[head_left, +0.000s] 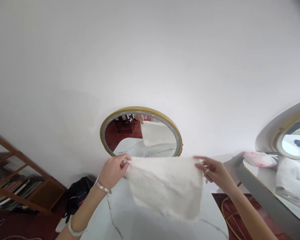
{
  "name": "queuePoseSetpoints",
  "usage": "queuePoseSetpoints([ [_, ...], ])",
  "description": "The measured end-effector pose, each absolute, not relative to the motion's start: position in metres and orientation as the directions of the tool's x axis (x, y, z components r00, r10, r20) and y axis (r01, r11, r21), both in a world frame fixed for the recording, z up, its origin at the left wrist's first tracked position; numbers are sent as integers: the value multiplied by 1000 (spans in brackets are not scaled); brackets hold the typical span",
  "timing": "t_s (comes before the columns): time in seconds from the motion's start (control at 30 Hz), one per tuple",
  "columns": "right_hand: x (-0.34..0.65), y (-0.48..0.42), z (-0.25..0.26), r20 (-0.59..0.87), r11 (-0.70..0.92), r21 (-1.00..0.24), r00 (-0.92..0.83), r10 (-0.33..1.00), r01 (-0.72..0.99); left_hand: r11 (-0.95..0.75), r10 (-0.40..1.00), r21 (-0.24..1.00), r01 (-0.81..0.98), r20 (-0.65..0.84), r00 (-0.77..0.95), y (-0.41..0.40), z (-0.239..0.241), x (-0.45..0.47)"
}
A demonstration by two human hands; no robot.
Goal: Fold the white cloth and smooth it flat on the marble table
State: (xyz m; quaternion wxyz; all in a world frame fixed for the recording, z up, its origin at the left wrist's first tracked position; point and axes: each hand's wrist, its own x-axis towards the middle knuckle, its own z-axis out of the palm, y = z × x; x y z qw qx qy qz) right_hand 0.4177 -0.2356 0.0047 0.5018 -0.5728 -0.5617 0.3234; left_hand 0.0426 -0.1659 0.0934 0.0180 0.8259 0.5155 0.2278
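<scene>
A thin white cloth [166, 186] with scalloped-looking edges hangs stretched between my two hands above a white marbled table [130, 226]. My left hand [115, 171] pinches its upper left corner, and a silver bracelet circles that wrist. At the upper right corner, my right hand [213, 171] holds the cloth between thumb and fingers, with a ring on one finger. Behind the cloth stands an oval mirror [139, 109] with a gold rim. The mirror reflects the cloth, part of a hand and the table; its lower edge is partly hidden.
A second gold-rimmed mirror [277, 133] stands at right on another table [262, 186], beside a pink and white packet [260, 159] and a white bag [292, 181]. At left, a black bag [78, 193] sits near a wooden shelf [43, 190] holding books. Cables lie on the red floor.
</scene>
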Motion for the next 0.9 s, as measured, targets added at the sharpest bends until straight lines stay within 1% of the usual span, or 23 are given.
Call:
queuePoseSetpoints([
  [0.03,414,-226,19,233,173,-953,239,943,247,-469,839,281,837,438,323,-159,111,50],
  [0.1,405,-202,50,343,325,-939,387,856,113,-517,737,298,803,631,240,-142,150,68],
  [0.17,396,-174,75,460,516,-855,524,716,46,-573,569,239,784,804,171,-119,185,92],
  [0.2,391,-159,83,510,588,-807,566,647,54,-602,497,190,776,850,177,-107,198,105],
  [0.23,386,-146,86,554,636,-767,590,587,88,-621,454,126,773,862,224,-96,207,117],
  [0.3,376,-123,80,637,650,-726,574,514,223,-618,443,-30,785,812,380,-76,213,141],
  [0.37,369,-108,59,714,590,-694,503,487,413,-596,469,-213,774,690,551,-62,206,160],
  [0.43,363,-99,31,776,501,-624,401,487,600,-594,457,-369,715,577,677,-55,193,175],
  [0.47,361,-97,17,793,454,-585,356,494,672,-602,434,-426,676,536,724,-53,186,181],
  [0.53,359,-95,-9,791,356,-546,327,518,759,-621,380,-502,602,479,791,-50,174,195],
  [0.63,360,-97,-46,745,242,-565,362,560,789,-652,320,-571,499,390,864,-50,156,220],
  [0.77,366,-101,-87,665,200,-656,432,609,728,-686,240,-630,363,275,931,-51,130,250],
  [0.83,367,-103,-97,637,196,-696,468,613,691,-692,201,-647,320,254,946,-53,122,257],
  [0.9,367,-104,-94,659,217,-684,463,592,696,-690,186,-647,326,277,943,-53,122,255],
])
